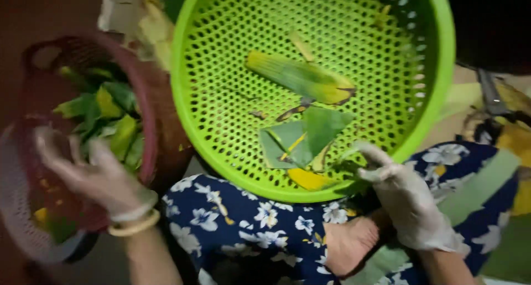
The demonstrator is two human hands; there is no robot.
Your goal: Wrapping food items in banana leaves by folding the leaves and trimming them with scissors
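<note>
Green perforated plastic basket (pixel 221 97), the largest item, is tilted on the person's lap and holds only a few leaf pieces: a long yellowing leaf strip (pixel 301 79) near centre and folded green leaf pieces (pixel 301 138) toward six o'clock. At nine o'clock a dark red basket (pixel 149 97) carries a heap of cut green leaves (pixel 108 116); judged from this, most material already sits there and little remains to move. Right hand (pixel 406 199), gloved, pinches a leaf scrap at the green rim. Left hand (pixel 97 177), gloved and blurred, is spread over the red basket, empty. No packages, labels or signs show.
</note>
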